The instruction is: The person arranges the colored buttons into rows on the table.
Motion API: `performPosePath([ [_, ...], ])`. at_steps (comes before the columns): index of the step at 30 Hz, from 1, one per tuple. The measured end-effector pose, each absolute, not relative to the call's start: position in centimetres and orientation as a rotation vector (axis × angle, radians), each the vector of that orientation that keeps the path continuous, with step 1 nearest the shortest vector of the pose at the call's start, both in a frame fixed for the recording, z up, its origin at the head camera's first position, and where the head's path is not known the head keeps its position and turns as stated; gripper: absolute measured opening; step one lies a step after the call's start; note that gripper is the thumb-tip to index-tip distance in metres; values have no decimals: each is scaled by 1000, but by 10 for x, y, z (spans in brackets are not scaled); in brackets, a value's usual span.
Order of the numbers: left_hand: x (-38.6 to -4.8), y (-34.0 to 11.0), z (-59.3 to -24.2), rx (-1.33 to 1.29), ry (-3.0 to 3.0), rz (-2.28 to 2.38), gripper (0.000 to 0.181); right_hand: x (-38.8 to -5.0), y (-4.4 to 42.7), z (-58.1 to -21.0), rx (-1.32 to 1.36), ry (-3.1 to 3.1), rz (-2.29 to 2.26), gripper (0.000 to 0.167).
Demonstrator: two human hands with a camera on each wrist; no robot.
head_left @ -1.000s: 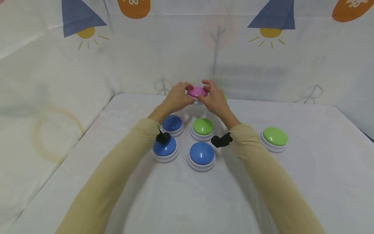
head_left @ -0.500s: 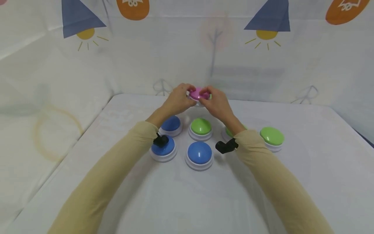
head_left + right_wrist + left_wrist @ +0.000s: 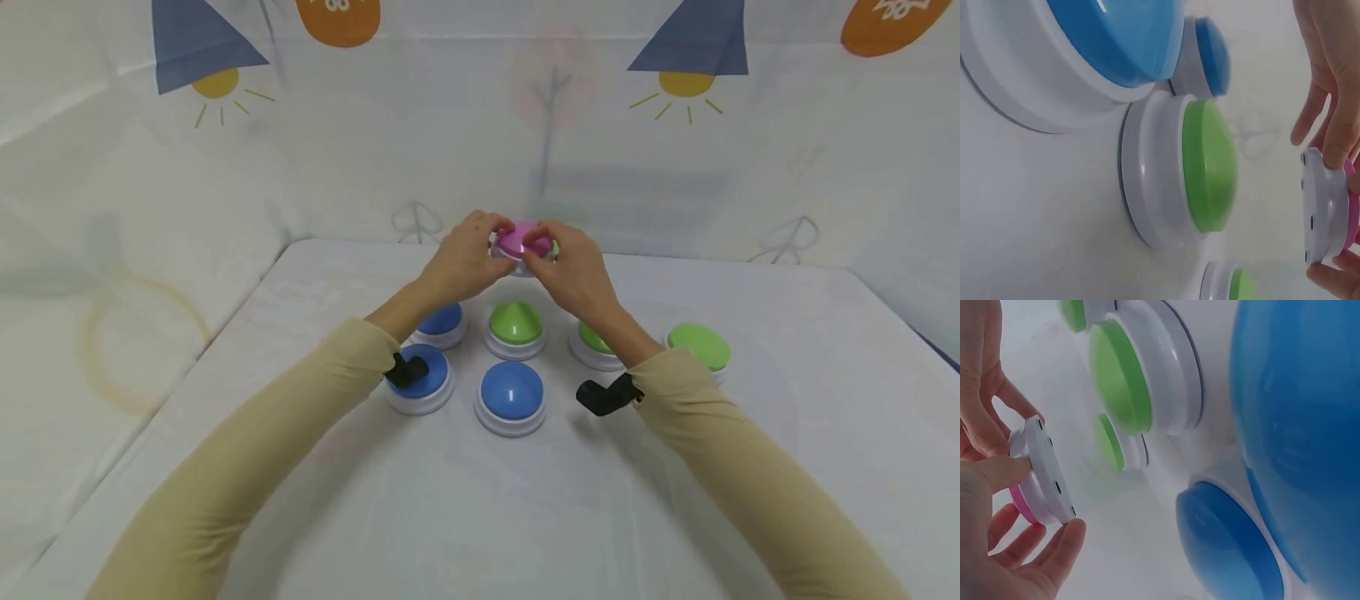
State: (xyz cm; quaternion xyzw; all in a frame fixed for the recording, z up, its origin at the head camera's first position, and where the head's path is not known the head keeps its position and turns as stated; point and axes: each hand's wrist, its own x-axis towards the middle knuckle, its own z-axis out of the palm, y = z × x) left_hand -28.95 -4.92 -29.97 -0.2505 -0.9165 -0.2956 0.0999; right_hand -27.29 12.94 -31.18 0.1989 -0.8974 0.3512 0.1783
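A pink push button (image 3: 513,242) with a white base is lifted off the table, towards its far edge. My left hand (image 3: 467,260) grips its left side between thumb and fingers. From the right, my right hand (image 3: 576,273) pinches the same button with thumb and fingertips. In the left wrist view the button's white base (image 3: 1047,472) shows its flat underside with small dark holes, the left hand (image 3: 1016,550) below it and the right hand (image 3: 985,381) above. The right wrist view shows the base (image 3: 1322,209) edge-on between both hands' fingers.
Blue push buttons (image 3: 512,390) stand on the white table (image 3: 465,500) at left and centre. Green ones (image 3: 516,322) stand at the centre and right, including another green button (image 3: 699,345) under the right sleeve's edge. A printed cloth (image 3: 450,125) hangs behind.
Both hands have shifted slightly right with the pink button. The right fingers, raised a second ago, now touch its top. The right forearm has swung right, uncovering part of a green button.
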Motion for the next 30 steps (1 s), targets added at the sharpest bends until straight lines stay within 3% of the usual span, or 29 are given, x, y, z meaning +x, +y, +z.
performPosePath([
  [30,-230,-7,-292,-893,-2658,-907,49,-197,177,-312,523,-2346,928,21],
])
